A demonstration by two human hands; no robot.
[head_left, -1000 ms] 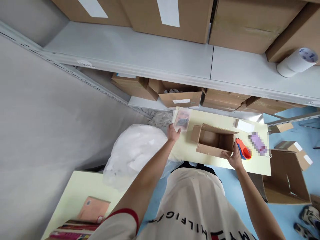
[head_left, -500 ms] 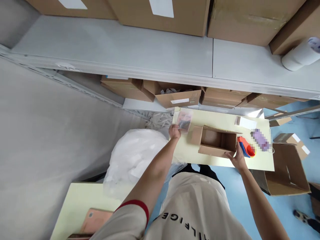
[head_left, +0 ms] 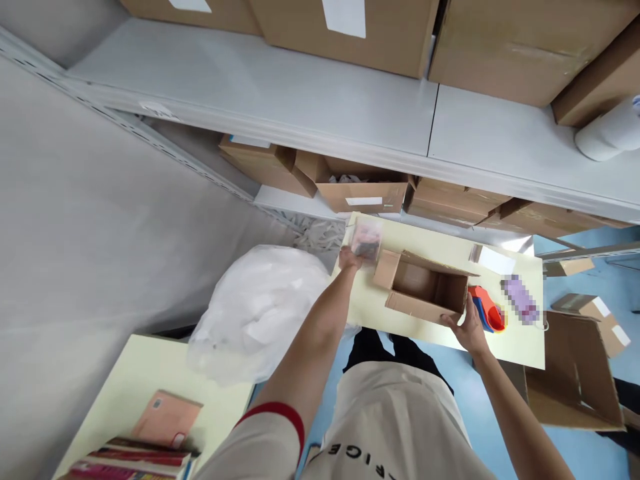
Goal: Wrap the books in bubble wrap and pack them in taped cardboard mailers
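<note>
My left hand (head_left: pixel 351 258) is closed on the near left edge of a clear plastic packet (head_left: pixel 369 235) with pink and dark contents, at the left end of the pale yellow table (head_left: pixel 365 303). Beside it stands an open cardboard box (head_left: pixel 427 308), its left end flap folded outward and nothing visible inside. My right hand (head_left: pixel 469 328) grips this box at its near right corner, thumb on the near side. Just right of that hand are a red bin (head_left: pixel 493 313) and a blue bin (head_left: pixel 481 313), close together.
A blurred purple object (head_left: pixel 520 298) and a white card stack (head_left: pixel 495 259) lie at the table's right. A shelf (head_left: pixel 280 87) with cardboard boxes crosses ahead. A large white plastic bag (head_left: pixel 265 307) bulges at left; books (head_left: pixel 135 460) sit on another table. A large open carton (head_left: pixel 570 373) stands right.
My view has tilted and turned a little, so the table appears more slanted. Both hands keep their hold on the packet and the box, with little visible movement.
</note>
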